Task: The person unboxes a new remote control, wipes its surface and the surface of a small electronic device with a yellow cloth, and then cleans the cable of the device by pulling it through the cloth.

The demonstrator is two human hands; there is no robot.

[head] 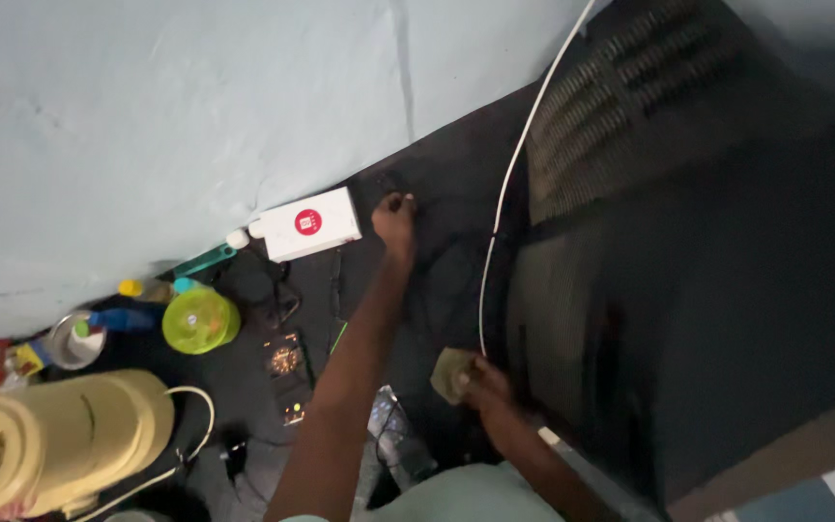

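Hands: left [394,218] near wall [147,116], right [483,382] gripping cloth [450,374].

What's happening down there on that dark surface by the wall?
A person reaches the left hand toward something small and dark beside a white box near the wall. The right hand holds a small greenish cloth close to a thin white cable. A cream flask and green lid stand nearby.

1. Just left of the left hand's fingers [396,205] – a white box [309,223] with a red round mark.
2. A white cable [506,184] runs up from the right hand [483,385], which holds a drab olive cloth [449,373].
3. Far left – a lime-green lid [201,320] and a pale yellow jug [50,443].
4. The counter [456,174] is black; the wall [195,106] is pale blue.
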